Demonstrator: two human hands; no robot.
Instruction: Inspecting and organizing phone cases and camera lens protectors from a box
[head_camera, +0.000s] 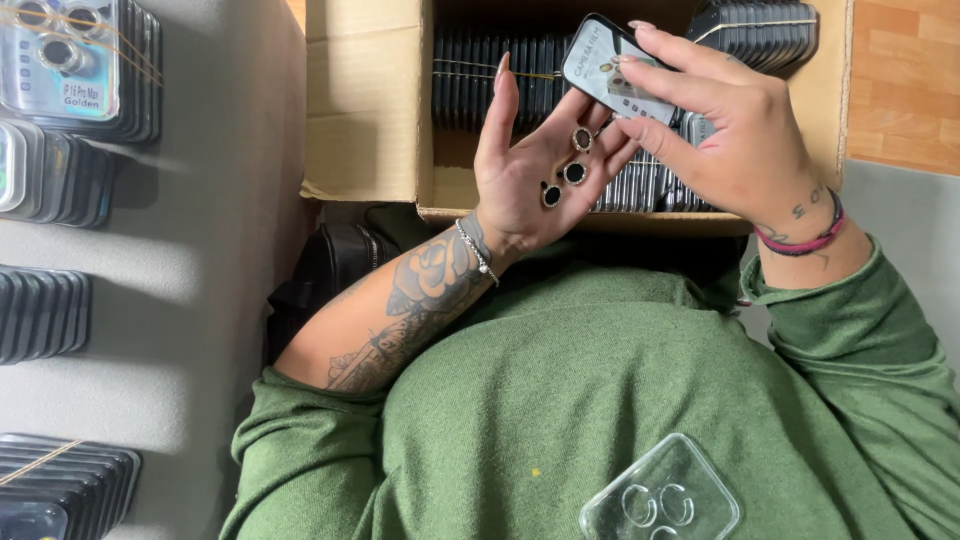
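Observation:
My left hand (525, 170) is turned palm up over a cardboard box (365, 100), fingers spread. Three small round black lens rings (573, 172) lie on its palm and fingers. My right hand (730, 130) is just to the right, pinching a small flat black-edged package (608, 68) by its lower end, with the package tilted over the fingertips of my left hand. A clear plastic insert (660, 495) with round hollows rests on my green sweater, low in the view.
The box holds rows of upright dark packages (480, 85), some banded together. More banded stacks (70, 60) (45, 310) (60, 490) lie on the grey surface at left. A black bag (335, 265) sits below the box. Wooden floor (905, 70) shows at right.

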